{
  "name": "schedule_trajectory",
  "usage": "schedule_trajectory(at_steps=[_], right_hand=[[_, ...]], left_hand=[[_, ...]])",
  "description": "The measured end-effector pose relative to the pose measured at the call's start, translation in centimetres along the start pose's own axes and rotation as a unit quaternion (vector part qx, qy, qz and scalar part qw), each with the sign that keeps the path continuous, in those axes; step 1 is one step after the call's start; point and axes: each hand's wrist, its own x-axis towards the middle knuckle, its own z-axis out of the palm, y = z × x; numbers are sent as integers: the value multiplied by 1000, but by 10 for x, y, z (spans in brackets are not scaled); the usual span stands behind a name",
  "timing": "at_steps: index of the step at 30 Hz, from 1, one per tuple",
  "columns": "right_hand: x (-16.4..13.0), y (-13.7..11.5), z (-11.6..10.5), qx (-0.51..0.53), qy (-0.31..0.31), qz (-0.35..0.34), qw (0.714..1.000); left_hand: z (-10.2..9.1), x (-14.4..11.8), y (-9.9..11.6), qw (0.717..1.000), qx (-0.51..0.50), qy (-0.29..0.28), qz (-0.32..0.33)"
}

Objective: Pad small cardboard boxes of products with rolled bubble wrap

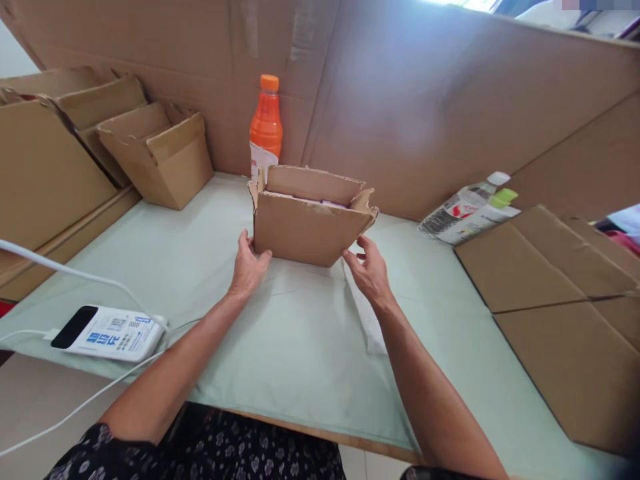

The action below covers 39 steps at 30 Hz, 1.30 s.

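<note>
Hands, left [247, 267] and right [371, 270], loosely touch one open carton [307, 223], grasping nothing; three bottles [265, 127] behind.

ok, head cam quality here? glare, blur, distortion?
Head view: blown-out highlight at the top edge, soft glare on the cardboard wall; wide-angle stretch toward the corners; small box, left hand and right hand sharp; shadows soft.

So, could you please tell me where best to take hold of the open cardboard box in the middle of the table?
Probably by the two lower side corners of the cardboard box, one hand from each side. The left hand and right hand already sit there; the top flaps look loose.
</note>
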Motion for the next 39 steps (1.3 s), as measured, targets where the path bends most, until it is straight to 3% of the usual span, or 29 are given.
schedule_trajectory(at_steps=[3,5,8,11,15,18,21,26,30,35,37,39], right_hand=[[-28,28,-29,-163,39,34,985],[-50,45,-46,-236,16,100,966],[-81,51,-56,-213,-49,134,967],[-105,25,-53,-109,-98,86,985],[-129,-28,-55,41,-238,31,970],[-137,-51,-61,46,-336,18,941],[-136,-58,-61,-3,-368,-2,930],[-116,-63,-45,-18,-391,-49,919],[-95,-48,-33,-95,-291,-46,951],[-92,-15,-33,-200,-132,-64,969],[-98,-18,-24,-199,-95,-85,972],[-106,-35,-1,-189,-92,-126,970]], left_hand=[[-27,-36,-4,999,8,-32,-23],[-43,-67,-4,997,6,-65,-30],[-50,-110,4,985,-16,-148,-87],[-35,-136,17,953,-67,-233,-182],[-17,-142,30,906,-178,-255,-286],[-21,-137,35,882,-243,-264,-305],[-34,-132,37,882,-254,-255,-304],[-45,-128,34,945,-57,-252,-199],[-60,-117,22,979,100,-163,-70],[-100,-102,14,962,261,-25,76],[-103,-104,22,937,296,24,185],[-92,-114,29,902,321,-3,287]])
